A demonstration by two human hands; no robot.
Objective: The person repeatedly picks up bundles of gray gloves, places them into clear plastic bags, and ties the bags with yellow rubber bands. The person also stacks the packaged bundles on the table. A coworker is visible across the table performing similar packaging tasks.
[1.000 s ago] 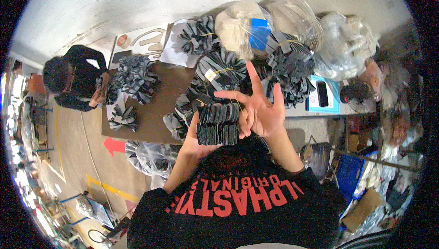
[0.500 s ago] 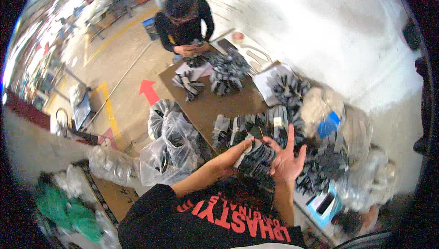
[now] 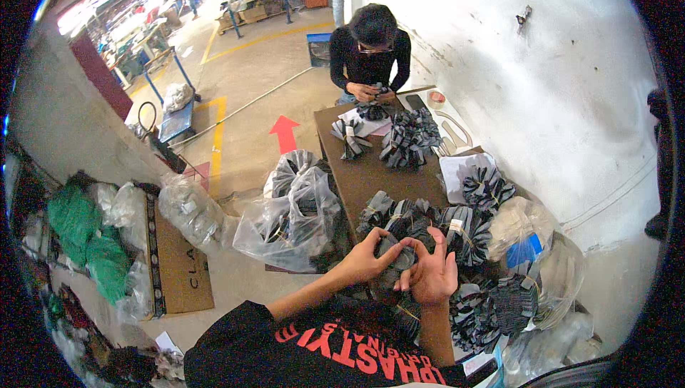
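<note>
In front of my chest, both hands hold a bundle of grey and black fabric strips [image 3: 391, 267]. My left hand [image 3: 367, 258] grips its left side, thumb laid across the top. At the other side is my right hand [image 3: 433, 277], palm turned up; some fingers curl against the strips while others point away. The bundle's lower part is hidden by my hands. Just beyond them, more grey and black bundles [image 3: 467, 235] lie on the brown table [image 3: 357, 185], some tied with a light band. A heap of similar strips [image 3: 492, 313] sits right of my right forearm.
Across the table a co-worker [image 3: 371, 56] in black handles strips beside a large pile [image 3: 410, 138]. Clear plastic bags [image 3: 285, 224] stand on the floor left of the table. Bagged goods [image 3: 524, 227] crowd the right side by the white wall. Further left is a cardboard box [image 3: 182, 267].
My view has swung, so the table and co-worker appear further right. My right hand's spread fingers have drawn closer together, and both hands have come nearer each other on the bundle.
</note>
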